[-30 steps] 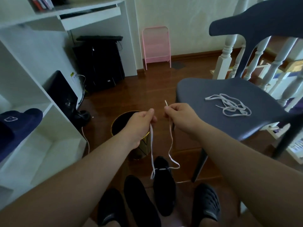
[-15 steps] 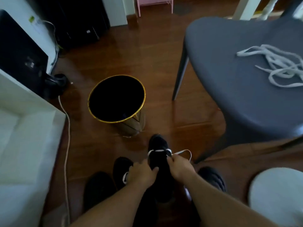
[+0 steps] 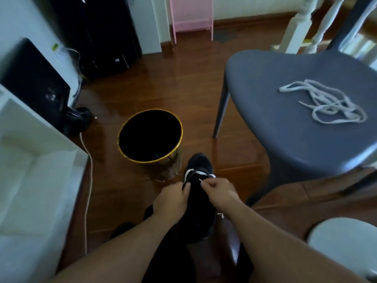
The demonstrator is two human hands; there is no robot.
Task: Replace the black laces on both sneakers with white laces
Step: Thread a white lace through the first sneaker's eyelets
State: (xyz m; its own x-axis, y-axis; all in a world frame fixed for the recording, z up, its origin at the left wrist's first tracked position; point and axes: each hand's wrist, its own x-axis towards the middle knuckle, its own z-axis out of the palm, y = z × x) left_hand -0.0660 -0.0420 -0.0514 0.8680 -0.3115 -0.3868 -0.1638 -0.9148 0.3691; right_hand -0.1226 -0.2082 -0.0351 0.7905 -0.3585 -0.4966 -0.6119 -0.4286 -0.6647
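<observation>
A black sneaker (image 3: 201,193) is seen standing on the wooden floor (image 3: 183,82), toe pointing away from the camera, just beside a black bin (image 3: 150,135) with a gold rim. A white lace (image 3: 195,173) is threaded across the sneaker near its toe, forming one white bar over the tongue area. The left hand (image 3: 171,201) is placed at the left side of the sneaker with its fingers pinched together on the left run of the lace. The right hand (image 3: 219,193) is closed at the right side of the sneaker, and a short white lace end is gripped between its thumb and fingertips, the tip sticking out toward the left. Both forearms are extended down from the bottom of the view, and much of the sneaker's rear half is hidden by them.

A second white lace (image 3: 324,104) is lying in a loose tangle on the seat of a grey chair (image 3: 275,94), well apart from the sneaker, to the right. Other dark footwear is partly visible below the forearms, but its details cannot be made out. A white shelf unit (image 3: 30,160) is seen at the left, with a white cable (image 3: 88,180) running down the floor beside it.
</observation>
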